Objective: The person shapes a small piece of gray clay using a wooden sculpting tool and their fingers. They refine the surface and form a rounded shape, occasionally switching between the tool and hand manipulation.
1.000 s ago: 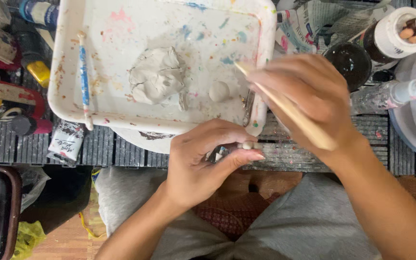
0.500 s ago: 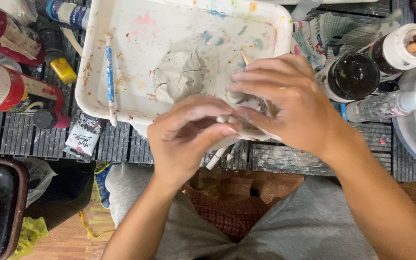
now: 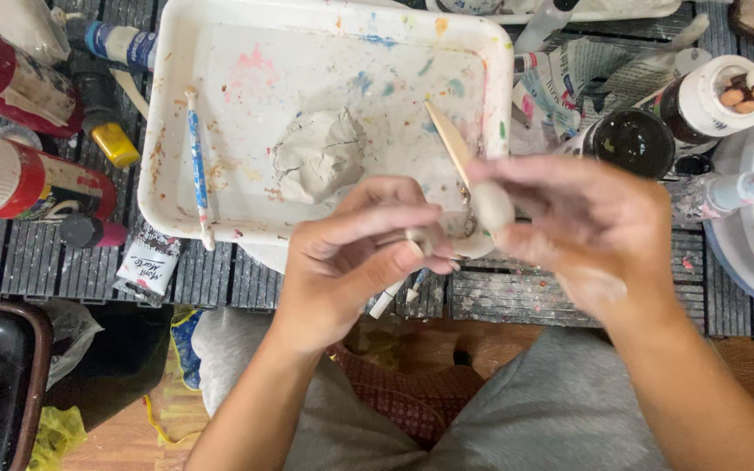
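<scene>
We count two hands, the left hand (image 3: 351, 253) and the right hand (image 3: 586, 231), over one white tray (image 3: 167, 131) that holds one clay lump (image 3: 318, 155) and one blue-spotted stick (image 3: 195, 166). At the left we see two red bottles (image 3: 19, 179), one blue tube (image 3: 119, 44) and one white tube (image 3: 148, 266). At the right we make out one dark jar (image 3: 632, 139) and one wooden stick (image 3: 448, 133).

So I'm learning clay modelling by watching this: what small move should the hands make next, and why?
Probably press the two small pieces together. The left hand pinches a small clay bit at its fingertips, and the right hand, blurred, holds a pale clay ball and a wooden stick right beside it, above the near rim of the white tray. The pieces look nearly touching.
</scene>
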